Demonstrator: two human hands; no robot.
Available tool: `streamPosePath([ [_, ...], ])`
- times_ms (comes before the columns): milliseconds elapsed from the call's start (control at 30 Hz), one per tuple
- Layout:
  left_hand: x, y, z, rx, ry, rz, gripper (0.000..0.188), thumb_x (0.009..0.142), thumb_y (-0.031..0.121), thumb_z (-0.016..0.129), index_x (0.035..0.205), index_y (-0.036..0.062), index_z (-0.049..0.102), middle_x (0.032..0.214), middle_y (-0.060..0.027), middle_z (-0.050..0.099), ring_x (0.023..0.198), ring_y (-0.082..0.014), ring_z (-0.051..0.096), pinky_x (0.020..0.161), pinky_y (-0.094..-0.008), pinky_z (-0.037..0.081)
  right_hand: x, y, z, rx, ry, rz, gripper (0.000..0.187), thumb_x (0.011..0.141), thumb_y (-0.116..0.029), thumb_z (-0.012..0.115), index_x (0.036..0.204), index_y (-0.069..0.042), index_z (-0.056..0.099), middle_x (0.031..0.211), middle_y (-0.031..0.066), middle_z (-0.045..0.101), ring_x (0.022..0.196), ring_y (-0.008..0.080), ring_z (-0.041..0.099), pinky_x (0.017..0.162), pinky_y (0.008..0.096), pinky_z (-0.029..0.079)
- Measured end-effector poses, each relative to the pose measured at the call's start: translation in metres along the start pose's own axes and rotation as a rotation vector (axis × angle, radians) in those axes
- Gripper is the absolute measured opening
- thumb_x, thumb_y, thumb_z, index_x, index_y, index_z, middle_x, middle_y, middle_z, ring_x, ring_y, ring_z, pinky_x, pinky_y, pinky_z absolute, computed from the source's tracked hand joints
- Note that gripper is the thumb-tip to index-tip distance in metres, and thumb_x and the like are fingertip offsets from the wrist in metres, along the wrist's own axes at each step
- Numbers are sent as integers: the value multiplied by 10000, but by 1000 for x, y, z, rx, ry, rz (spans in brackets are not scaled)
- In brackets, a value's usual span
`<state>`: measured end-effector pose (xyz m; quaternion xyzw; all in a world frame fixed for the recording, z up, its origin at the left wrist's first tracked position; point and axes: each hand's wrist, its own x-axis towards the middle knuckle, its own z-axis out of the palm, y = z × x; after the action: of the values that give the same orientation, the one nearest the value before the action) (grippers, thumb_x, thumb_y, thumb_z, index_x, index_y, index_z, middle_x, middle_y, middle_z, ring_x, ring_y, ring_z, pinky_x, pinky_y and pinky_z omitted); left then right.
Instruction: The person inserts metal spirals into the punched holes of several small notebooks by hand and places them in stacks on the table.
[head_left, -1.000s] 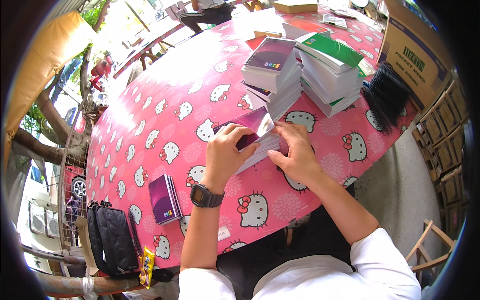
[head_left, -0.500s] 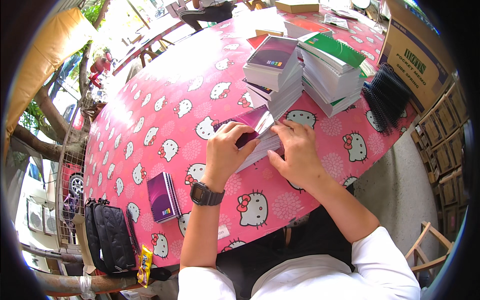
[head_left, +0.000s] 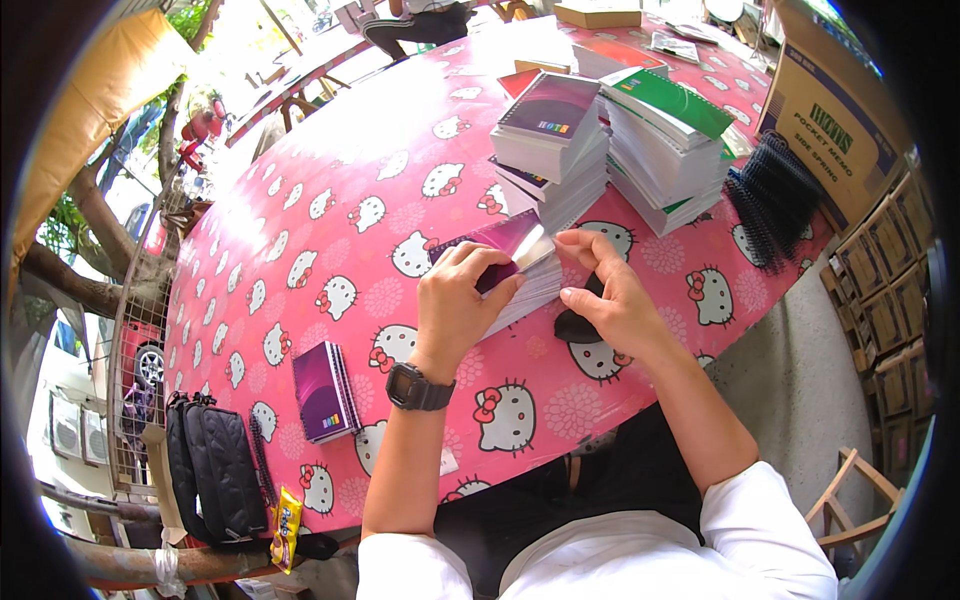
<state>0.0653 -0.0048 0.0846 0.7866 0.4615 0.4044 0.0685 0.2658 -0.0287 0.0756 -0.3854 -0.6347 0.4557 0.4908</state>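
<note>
My left hand [head_left: 458,300] grips the near-left side of a purple notebook [head_left: 500,240], fingers over its cover and thumb by the white page edges. The notebook lies tilted on the pink table, its cover shining with glare at the right end. To its right my right hand [head_left: 612,292] has thumb and index finger spread, with nothing visible between them. The index fingertip is close to the notebook's far right corner; I cannot tell whether it touches. A dark patch under this hand is unclear. Just behind stands a stack of purple notebooks [head_left: 550,150].
Green-covered notebooks [head_left: 665,150] are stacked at the right, beside black spiral coils [head_left: 775,195] and a cardboard box [head_left: 825,130]. Smaller purple notebooks [head_left: 325,392] lie at the left front. A black bag [head_left: 220,470] and a yellow snack packet [head_left: 286,530] sit at the table's left corner.
My right hand has drawn back to the right from the notebook's corner, and its fingers have spread. My left hand keeps its hold with hardly any movement.
</note>
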Motion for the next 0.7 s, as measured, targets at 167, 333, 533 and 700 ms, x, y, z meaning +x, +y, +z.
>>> streamPosePath([
  [167,0,-1,1,6,10,-10,210,731,160,788,902,75,701,864,-43,676,727,-162,651,655,-276,526,-7,2,3,-76,61,51,532,813,-16,593,1316,-15,418,1345,206,467,1317,264,407,955,335,404],
  [333,0,0,0,12,11,-9,214,723,159,793,900,78,703,859,-42,675,713,-159,646,651,-277,525,-7,5,3,-75,64,33,530,810,-24,601,1312,-17,431,1318,192,495,1269,257,454,958,333,403],
  [533,-1,-2,1,37,25,20,222,712,157,800,893,75,701,846,-38,670,700,-152,643,636,-274,523,-4,1,8,-146,109,-21,501,792,-40,615,1275,-27,481,1239,181,544,1208,275,498,987,364,386],
  [700,-1,-1,2,11,33,20,221,710,149,800,889,69,697,844,-36,665,685,-143,639,626,-268,521,-3,2,10,-356,137,-119,498,767,-43,632,1251,-42,513,1152,171,588,1149,297,531,986,397,383],
])
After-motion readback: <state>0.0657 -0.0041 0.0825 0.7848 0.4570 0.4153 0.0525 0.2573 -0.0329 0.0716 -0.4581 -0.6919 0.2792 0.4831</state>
